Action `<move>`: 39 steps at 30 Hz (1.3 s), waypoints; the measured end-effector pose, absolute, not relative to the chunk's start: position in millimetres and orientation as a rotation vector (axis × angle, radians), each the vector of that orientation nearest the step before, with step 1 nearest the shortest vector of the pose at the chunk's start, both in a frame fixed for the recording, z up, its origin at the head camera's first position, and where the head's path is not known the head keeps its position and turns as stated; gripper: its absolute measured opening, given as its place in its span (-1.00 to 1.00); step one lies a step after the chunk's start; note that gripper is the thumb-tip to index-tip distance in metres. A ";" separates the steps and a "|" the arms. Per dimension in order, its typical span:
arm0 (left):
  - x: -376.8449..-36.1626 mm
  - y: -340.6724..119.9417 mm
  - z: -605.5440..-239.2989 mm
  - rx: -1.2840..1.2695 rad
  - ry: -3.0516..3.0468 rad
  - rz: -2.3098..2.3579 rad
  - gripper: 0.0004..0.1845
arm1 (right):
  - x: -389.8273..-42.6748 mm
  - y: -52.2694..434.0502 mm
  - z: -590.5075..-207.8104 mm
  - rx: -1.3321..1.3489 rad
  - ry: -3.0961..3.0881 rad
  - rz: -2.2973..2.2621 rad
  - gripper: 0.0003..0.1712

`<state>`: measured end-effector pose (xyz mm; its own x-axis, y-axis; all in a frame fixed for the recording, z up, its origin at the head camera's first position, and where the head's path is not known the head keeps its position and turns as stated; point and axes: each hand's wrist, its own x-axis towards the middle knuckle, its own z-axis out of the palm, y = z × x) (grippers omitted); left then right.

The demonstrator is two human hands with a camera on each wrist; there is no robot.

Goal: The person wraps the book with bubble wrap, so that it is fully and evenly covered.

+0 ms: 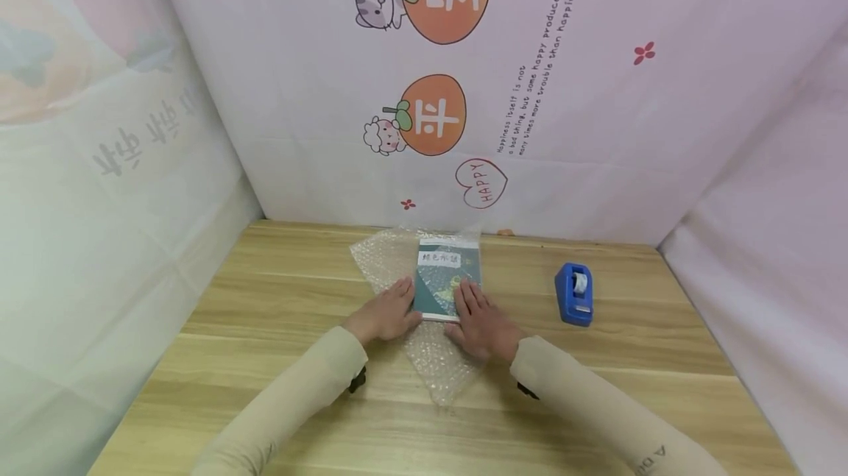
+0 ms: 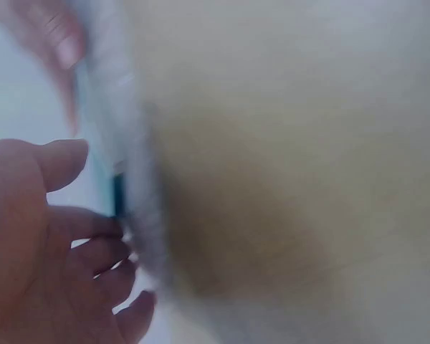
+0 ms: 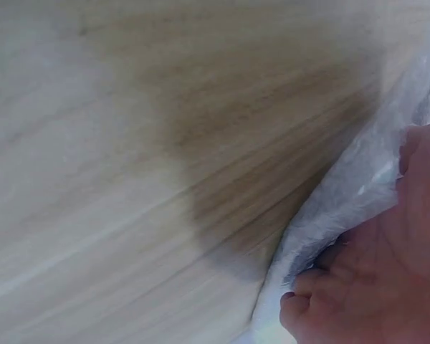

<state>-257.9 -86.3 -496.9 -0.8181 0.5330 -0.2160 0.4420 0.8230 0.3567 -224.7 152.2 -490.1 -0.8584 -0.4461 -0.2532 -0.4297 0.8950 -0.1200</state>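
Note:
A teal book (image 1: 430,298) with a white title label lies on a sheet of bubble wrap (image 1: 433,366). The wrap sticks out beyond its left side and its near edge, and clear film covers at least its right part. My left hand (image 1: 389,312) rests at the book's left edge, fingers extended and thumb near the lower corner. With fingers fairly straight, my right hand (image 1: 485,321) presses on the lower right of the wrapped book. Bubble wrap (image 3: 344,208) runs beneath that hand in the right wrist view. The left wrist view is blurred.
A blue tape dispenser (image 1: 575,307) with a roll of tape (image 1: 579,283) stands to the right on the wooden table (image 1: 285,314). Printed white cloth (image 1: 318,167) hangs along the table's back edge, with more cloth on both sides.

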 end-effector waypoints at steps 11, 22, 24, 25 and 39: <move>-286.9 -89.7 -482.8 1.045 2.687 0.282 -0.23 | -227.5 154.9 -496.6 -0.627 2.749 -0.112 -0.06; -297.9 -94.1 -490.6 1.116 2.630 0.098 -0.22 | -229.7 155.3 -496.8 -0.645 2.717 -0.154 -0.06; -298.4 -93.1 -490.5 1.129 2.642 0.055 -0.21 | -230.8 157.1 -496.4 -0.638 2.710 -0.178 -0.07; -298.8 -92.2 -490.9 1.138 2.649 0.036 -0.20 | -231.4 158.3 -496.1 -0.637 2.705 -0.193 -0.08; -297.6 -89.6 -494.3 1.139 2.690 0.161 -0.16 | -235.3 186.9 -491.3 -0.744 2.704 -0.294 -0.19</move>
<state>-297.6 -89.6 -494.3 -0.6774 0.7192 -0.1546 0.6957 0.6946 0.1832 -235.3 186.9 -491.3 -0.8132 -0.5258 -0.2495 -0.4601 0.8433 -0.2779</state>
